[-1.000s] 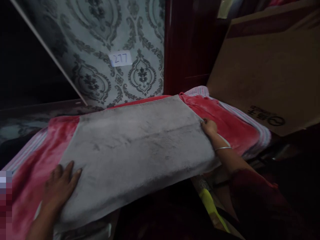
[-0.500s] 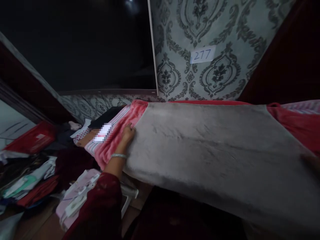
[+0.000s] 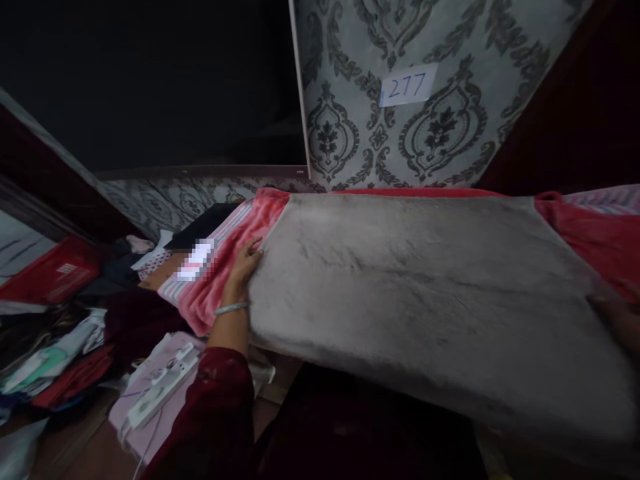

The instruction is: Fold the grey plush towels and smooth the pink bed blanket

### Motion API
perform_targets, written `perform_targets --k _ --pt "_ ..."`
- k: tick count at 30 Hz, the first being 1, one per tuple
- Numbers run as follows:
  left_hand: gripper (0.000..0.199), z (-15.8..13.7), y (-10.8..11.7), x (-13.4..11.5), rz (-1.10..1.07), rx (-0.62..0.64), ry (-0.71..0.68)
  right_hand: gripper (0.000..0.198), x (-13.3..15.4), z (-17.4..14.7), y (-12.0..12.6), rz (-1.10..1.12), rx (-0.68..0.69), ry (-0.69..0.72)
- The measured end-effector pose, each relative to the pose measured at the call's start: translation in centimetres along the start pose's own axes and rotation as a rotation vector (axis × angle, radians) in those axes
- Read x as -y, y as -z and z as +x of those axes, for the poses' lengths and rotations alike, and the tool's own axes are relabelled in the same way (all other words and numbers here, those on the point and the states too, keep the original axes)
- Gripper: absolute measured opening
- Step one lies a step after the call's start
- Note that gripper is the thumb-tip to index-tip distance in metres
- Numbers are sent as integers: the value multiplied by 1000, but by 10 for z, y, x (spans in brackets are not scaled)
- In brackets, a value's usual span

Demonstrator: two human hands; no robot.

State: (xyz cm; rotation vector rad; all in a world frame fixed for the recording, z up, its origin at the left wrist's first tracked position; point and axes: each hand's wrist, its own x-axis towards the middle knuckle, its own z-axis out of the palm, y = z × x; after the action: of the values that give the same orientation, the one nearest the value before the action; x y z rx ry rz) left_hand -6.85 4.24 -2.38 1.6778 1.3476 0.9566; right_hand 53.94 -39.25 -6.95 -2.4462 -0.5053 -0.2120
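A wide grey cloth [image 3: 420,267] with a soft, plush look lies spread in front of me, a few creases across its middle. My left hand [image 3: 245,263] rests at its left edge, where it meets a pink fleecy cloth [image 3: 210,293] with a striped border. The visible fingers of that hand point away from me, slightly apart, and I see nothing held in them. At the far right my right hand [image 3: 620,323] touches or hovers over the grey cloth's right edge, dark and blurred. Red cloth [image 3: 595,247] shows beyond that edge.
A large dark screen [image 3: 190,87] hangs above left on patterned wallpaper beside a paper label [image 3: 409,85] reading 277. Lower left are a white power strip [image 3: 163,387] on a pink surface, piled clothes [image 3: 75,367] and a red basket [image 3: 55,270].
The view has shifted a little, so most things sit slightly higher and further left. More of my right hand shows at the right edge. My left hand stays at the grey cloth's left edge.
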Motion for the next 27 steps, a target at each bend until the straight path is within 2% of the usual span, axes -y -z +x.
perform_targets --k 2,4,7,12,16,19,21,24,27 --pt "65 0 4 -1 -93 96 -11 66 -1 5 -1 131 138 -88" --pt "63 0 5 -2 -121 145 5 52 1 6 1 217 200 -86" --pt "59 -2 3 -4 -86 130 27 46 12 -2 8 280 171 -136" --pt "50 -5 0 -8 -70 100 -28 55 35 -24 25 410 90 -243" --pt "41 -5 2 -10 -143 36 12 54 49 -33 34 480 81 -265" --pt "39 -4 1 -10 -161 -53 28 50 53 -33 31 451 34 -271" --pt "33 -3 -2 -9 -68 -96 3 49 52 -30 27 387 2 -243" --pt "23 -1 -11 -7 92 -145 -47 47 45 -20 18 195 3 -234" --pt "20 -1 -18 -5 163 -169 -65 47 27 -5 6 -4 -36 -239"
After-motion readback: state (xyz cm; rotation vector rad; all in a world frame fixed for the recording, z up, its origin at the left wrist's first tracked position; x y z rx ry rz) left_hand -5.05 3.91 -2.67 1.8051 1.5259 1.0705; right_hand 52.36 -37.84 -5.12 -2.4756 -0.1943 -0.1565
